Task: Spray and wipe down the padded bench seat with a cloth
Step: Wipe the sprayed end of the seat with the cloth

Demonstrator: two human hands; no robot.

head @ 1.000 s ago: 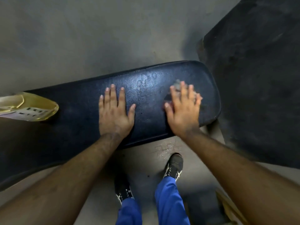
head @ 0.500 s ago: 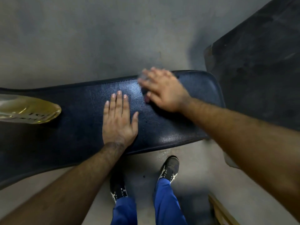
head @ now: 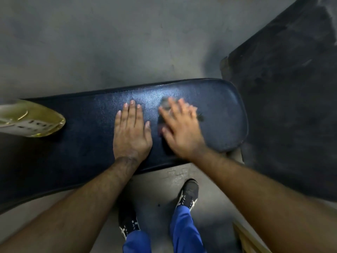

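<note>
The dark blue padded bench seat runs across the view from the left edge to a rounded right end. My left hand lies flat on its middle, fingers together, holding nothing. Just to the right, my right hand presses a small grey cloth onto the seat; it is motion-blurred and only the cloth's edge shows past the fingertips. A yellowish bottle lies on the seat at the far left, partly cut off by the frame.
Grey concrete floor surrounds the bench. A large dark mat covers the floor at the right, close to the bench end. My feet in dark shoes stand below the seat. A wooden edge shows at bottom right.
My right hand with the cloth swept from the seat's right end to its far edge, then back toward the middle near the left hand. The left hand stayed flat in place.
</note>
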